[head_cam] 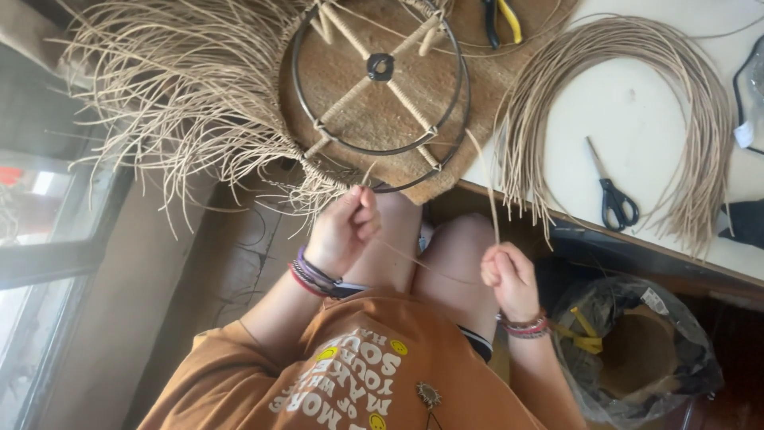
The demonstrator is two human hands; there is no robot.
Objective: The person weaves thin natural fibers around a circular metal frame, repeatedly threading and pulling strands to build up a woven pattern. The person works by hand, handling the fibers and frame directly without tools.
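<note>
Gripping one rattan strand (492,191), both hands — left hand (344,229), right hand (509,275) — sit below the wire frame (380,80).

Craft workshop: rattan strands (629,87), scissors (613,187), worktable (637,119).

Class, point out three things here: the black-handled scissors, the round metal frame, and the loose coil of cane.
scissors (613,195), head view, on the pivot above the handles
metal frame (455,56), head view, on its right rim
coil of cane (700,103), head view, on its right curve
</note>
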